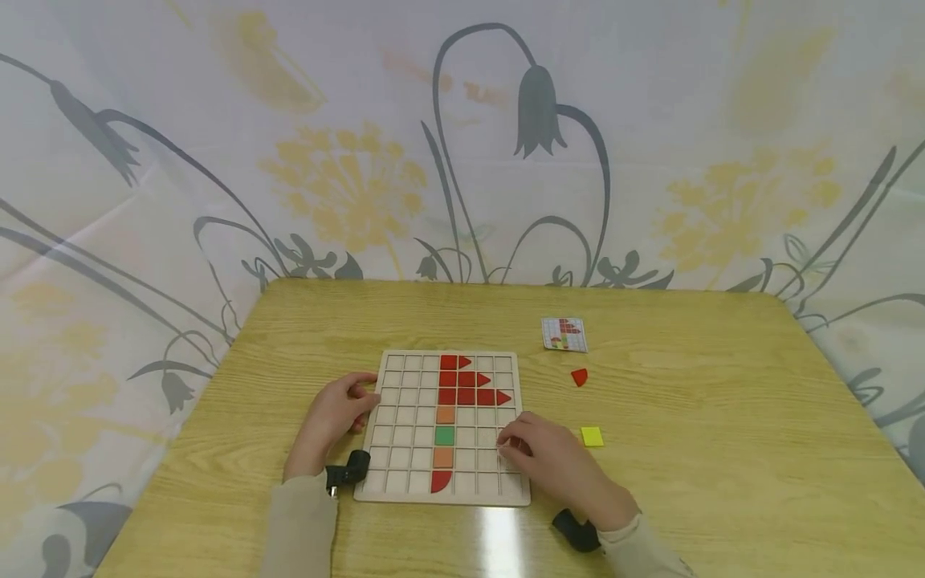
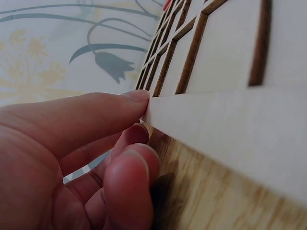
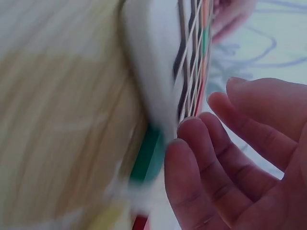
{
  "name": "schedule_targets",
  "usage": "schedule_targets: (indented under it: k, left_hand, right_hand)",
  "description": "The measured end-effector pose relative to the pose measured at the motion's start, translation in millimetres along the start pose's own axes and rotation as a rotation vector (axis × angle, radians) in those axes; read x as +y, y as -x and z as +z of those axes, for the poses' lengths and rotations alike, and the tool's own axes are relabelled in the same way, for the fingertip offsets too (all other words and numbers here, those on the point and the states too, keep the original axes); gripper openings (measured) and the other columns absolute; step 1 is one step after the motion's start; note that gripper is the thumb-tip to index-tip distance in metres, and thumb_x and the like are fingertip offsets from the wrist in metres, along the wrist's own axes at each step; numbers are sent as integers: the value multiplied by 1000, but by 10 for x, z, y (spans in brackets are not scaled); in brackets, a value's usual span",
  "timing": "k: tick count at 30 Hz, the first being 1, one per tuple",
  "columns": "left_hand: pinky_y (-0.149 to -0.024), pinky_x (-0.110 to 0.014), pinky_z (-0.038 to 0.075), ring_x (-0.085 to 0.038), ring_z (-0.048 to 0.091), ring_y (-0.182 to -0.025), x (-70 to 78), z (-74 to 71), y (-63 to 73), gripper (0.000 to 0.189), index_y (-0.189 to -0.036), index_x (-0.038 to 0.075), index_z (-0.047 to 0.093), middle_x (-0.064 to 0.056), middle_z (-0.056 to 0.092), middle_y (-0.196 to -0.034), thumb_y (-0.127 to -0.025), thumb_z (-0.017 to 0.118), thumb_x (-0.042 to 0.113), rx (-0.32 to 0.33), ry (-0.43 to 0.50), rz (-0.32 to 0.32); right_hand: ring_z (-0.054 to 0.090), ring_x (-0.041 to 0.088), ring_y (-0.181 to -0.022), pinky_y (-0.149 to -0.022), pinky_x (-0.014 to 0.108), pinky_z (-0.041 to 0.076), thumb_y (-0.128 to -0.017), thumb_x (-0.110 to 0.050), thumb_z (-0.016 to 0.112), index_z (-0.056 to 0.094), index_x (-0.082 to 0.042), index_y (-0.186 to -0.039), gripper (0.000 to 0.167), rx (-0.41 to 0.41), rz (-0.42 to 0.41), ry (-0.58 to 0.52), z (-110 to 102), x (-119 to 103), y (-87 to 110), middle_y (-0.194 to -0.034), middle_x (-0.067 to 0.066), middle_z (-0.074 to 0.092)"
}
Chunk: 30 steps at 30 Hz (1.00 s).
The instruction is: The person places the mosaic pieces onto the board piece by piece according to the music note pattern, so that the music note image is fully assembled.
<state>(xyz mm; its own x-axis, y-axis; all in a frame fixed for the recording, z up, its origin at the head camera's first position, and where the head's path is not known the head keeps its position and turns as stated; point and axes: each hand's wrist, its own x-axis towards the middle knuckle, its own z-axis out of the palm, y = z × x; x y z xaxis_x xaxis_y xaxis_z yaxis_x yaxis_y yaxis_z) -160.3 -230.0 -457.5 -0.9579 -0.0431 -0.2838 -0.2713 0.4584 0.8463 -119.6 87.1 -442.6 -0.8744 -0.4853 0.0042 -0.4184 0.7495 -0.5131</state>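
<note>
A wooden grid board lies on the table, with a column of orange, green and red pieces below rows of red squares and triangles. My left hand is at the board's left edge. In the left wrist view, its thumb touches the rim while the other fingers bend beside it. Over the board's right side is my right hand, its fingers loosely bent and apart from the thumb, with nothing between them. A green piece shows beside the board in the right wrist view, hidden in the head view.
Right of the board lie a yellow square and a red quarter-circle piece. Behind them is a small pattern card with a coloured picture on a grid. A flower-printed cloth hangs behind the wooden table.
</note>
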Motion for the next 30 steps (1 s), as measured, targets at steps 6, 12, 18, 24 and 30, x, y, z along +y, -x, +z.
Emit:
schedule_targets:
  k: [6, 12, 18, 24, 30]
  left_hand:
    - [-49, -28, 46, -15, 48, -54, 14, -2, 6, 39, -123, 11, 51, -8, 53, -86, -85, 61, 15, 4, -7, -5]
    - [-49, -28, 46, -14, 48, -54, 20, -6, 5, 40, -123, 10, 50, -9, 53, -87, -85, 61, 15, -3, -12, 0]
    - [-49, -28, 46, -14, 48, -54, 7, -2, -4, 40, -123, 10, 51, -8, 53, -87, -85, 61, 15, -4, -12, -3]
    - [-49, -28, 46, -14, 48, -53, 13, -7, -8, 40, -123, 9, 50, -9, 52, -87, -85, 61, 14, -3, -14, 12]
    - [-49, -29, 45, -15, 47, -53, 15, 0, 10, 39, -123, 11, 50, -8, 53, -86, -85, 60, 15, -4, -1, 4]
  right_hand:
    - [45, 1, -65, -59, 21, 41, -83, -26, 63, 64, -24, -88, 5, 59, 89, -18, -170, 236, 116, -75, -18, 49]
    - [45, 3, -66, -57, 23, 40, -83, -24, 64, 66, -21, -91, 9, 89, 125, 48, -330, 420, 185, -77, -14, 49]
    - [41, 7, -65, -51, 21, 35, -80, -19, 66, 66, -13, -99, 20, 116, 127, 97, -430, 570, 295, -89, -5, 50]
    - [38, 9, -66, -53, 22, 33, -79, -13, 68, 65, -10, -103, 25, 103, 136, 79, -450, 650, 351, -92, 0, 48]
    - [38, 9, -66, -54, 23, 34, -77, -10, 68, 65, -10, -102, 25, 79, 145, 71, -439, 676, 376, -92, 0, 47]
